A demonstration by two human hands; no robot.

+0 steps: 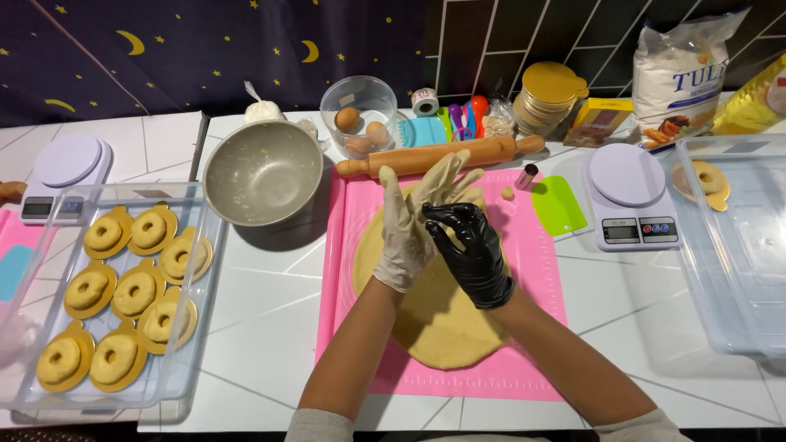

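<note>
A flat sheet of rolled yellow dough (442, 323) lies on a pink silicone mat (540, 270). Both hands hover above it at the mat's middle. My left hand (413, 217) wears a cream glove, palm up and fingers spread. My right hand (468, 254) wears a black glove and rests on the left palm, its fingers curled over a small bit of dough. A wooden rolling pin (438, 155) lies just behind the mat. A small metal cutter (526, 176) and a dough scrap (508, 193) sit on the mat's far edge.
A steel mixing bowl (262, 170) stands left of the mat. A clear tray (49, 393) at left holds several ring-shaped dough pieces on gold cards. A green scraper (557, 205), a scale (629, 196) and another clear tray (737, 270) lie right. Eggs, gold cards and a flour bag line the back.
</note>
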